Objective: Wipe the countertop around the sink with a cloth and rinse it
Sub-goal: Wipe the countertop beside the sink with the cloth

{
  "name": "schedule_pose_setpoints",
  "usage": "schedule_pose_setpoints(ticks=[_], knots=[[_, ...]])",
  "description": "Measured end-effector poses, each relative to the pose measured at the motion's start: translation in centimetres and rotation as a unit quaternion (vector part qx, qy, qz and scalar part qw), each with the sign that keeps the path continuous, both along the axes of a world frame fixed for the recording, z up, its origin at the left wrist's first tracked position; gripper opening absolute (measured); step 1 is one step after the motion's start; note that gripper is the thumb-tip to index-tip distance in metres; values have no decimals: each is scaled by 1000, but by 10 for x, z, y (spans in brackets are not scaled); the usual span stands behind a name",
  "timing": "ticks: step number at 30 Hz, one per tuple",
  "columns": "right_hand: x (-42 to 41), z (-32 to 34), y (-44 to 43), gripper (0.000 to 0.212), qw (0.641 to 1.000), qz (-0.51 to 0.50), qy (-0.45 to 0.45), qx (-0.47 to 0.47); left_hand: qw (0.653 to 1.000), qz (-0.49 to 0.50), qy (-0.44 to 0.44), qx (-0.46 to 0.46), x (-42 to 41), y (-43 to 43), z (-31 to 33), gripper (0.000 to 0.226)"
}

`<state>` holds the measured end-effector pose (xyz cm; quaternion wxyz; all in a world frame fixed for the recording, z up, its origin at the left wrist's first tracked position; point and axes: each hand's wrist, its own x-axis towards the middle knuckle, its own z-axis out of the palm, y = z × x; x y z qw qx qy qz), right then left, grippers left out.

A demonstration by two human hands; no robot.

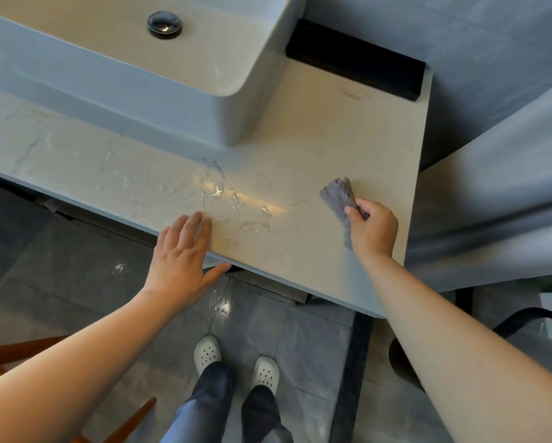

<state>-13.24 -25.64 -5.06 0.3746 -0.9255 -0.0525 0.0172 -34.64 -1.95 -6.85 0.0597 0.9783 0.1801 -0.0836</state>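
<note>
A pale stone countertop (316, 148) runs around a white vessel sink (134, 81) with a metal drain plug (164, 24). Water streaks and droplets (236, 203) glisten on the counter in front of the sink. My right hand (373, 228) grips a crumpled grey cloth (338, 195) and presses it on the counter near the right end. My left hand (182, 257) is open with fingers spread, resting flat on the counter's front edge beside the wet patch.
A black box (354, 60) stands at the back right of the counter against the wall. Below are a grey tiled floor with wet spots (225, 306), my feet in white clogs (207, 351), an orange chair (19, 353) at lower left and a black bin (402, 359) at right.
</note>
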Motion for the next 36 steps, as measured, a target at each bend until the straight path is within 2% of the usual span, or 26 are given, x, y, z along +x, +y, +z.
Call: schedule_pose_setpoints(ticks=[5, 11, 16, 21, 23, 25, 29, 36], knots=[[-34, -10, 16, 14, 999, 46, -15, 9, 1000, -7, 10, 8, -2, 2, -1, 92], [-93, -12, 26, 20, 994, 100, -50, 10, 1000, -12, 6, 4, -3, 2, 2, 90], [-130, -9, 26, 21, 992, 126, -16, 17, 1000, -26, 3, -10, -4, 11, 8, 88], [-148, 6, 24, 25, 987, 95, 101, 77, 999, -44, 6, -24, -7, 18, 9, 87], [-145, 15, 26, 25, 986, 74, 103, 110, 998, -52, 8, -27, -8, 20, 9, 87], [-128, 25, 30, 25, 989, 52, 58, 127, 998, -61, 6, -32, -10, 23, 9, 87], [-69, 30, 45, 24, 996, 16, -35, 82, 996, -77, -5, -45, -14, 27, 10, 86], [-8, -3, 75, 21, 1000, 7, -25, -1, 995, -81, -21, -59, -16, 31, 8, 83]])
